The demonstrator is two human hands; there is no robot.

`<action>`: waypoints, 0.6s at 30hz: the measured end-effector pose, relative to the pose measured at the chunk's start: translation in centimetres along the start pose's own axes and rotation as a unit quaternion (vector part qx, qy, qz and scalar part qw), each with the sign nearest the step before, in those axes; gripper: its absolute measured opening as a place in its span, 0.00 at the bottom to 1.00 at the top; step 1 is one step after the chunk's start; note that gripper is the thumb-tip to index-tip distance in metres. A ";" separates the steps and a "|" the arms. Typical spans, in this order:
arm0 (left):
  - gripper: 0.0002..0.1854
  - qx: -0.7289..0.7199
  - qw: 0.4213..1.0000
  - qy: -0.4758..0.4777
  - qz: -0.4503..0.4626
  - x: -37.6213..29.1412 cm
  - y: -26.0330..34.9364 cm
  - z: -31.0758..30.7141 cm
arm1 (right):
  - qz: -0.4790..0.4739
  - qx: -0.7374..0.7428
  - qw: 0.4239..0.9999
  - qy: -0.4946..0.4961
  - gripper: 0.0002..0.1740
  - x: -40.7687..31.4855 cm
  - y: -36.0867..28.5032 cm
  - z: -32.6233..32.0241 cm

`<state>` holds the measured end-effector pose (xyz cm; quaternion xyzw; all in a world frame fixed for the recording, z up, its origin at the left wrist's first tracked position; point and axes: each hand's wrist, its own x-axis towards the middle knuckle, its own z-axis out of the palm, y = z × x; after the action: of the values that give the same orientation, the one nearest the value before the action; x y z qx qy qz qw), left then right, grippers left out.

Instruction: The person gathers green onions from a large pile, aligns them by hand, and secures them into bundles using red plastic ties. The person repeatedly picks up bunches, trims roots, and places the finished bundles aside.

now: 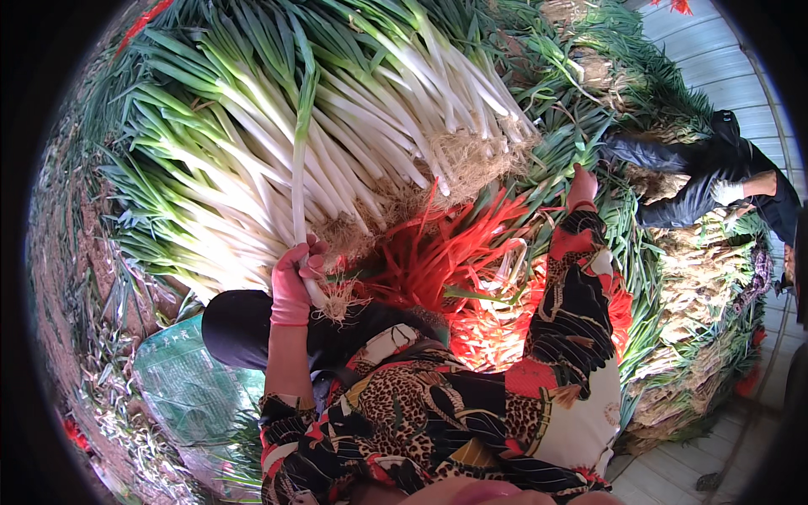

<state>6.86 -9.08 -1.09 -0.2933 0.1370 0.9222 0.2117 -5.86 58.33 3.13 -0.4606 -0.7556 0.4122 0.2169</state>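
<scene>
My left hand (294, 281), in a pink glove, grips a single long green onion (299, 183) by its white shank just above the roots. The stalk stands nearly upright in the view, with its hairy roots (339, 302) hanging below my fingers. Behind it lies a broad heap of green onions (252, 145), white shanks and roots towards me, leaves pointing away. My right hand (582, 187), also pink-gloved, is stretched out to the right at the edge of some loose green leaves (568, 142). Its fingers are partly hidden, and I cannot make out whether it holds a leaf.
Red plastic strips (435, 265) lie in a pile between my arms. Stacked onion bundles (688, 309) line the right side, where another person (688, 167) in dark clothes is at work. A green woven sack (196, 379) lies at left, beside soil strewn with leaf scraps (139, 435).
</scene>
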 end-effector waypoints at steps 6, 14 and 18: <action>0.15 -0.012 1.000 -0.014 -0.007 -0.1 0.1 0.2 | 0.013 -0.033 0.998 -0.044 0.33 1.6 2.0 2.0; 0.15 0.012 1.000 0.029 0.004 0.1 0.1 0.3 | -0.011 0.021 1.000 -0.012 0.28 1.2 3.1 1.2; 0.15 -0.017 1.000 -0.003 -0.026 0.1 0.3 0.5 | 0.008 0.012 0.995 -0.100 0.23 -0.3 3.3 1.2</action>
<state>6.42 -9.09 -0.76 -0.2975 0.1135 0.9195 0.2307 -4.86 58.32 -0.27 -0.4203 -0.7649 0.4668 0.1425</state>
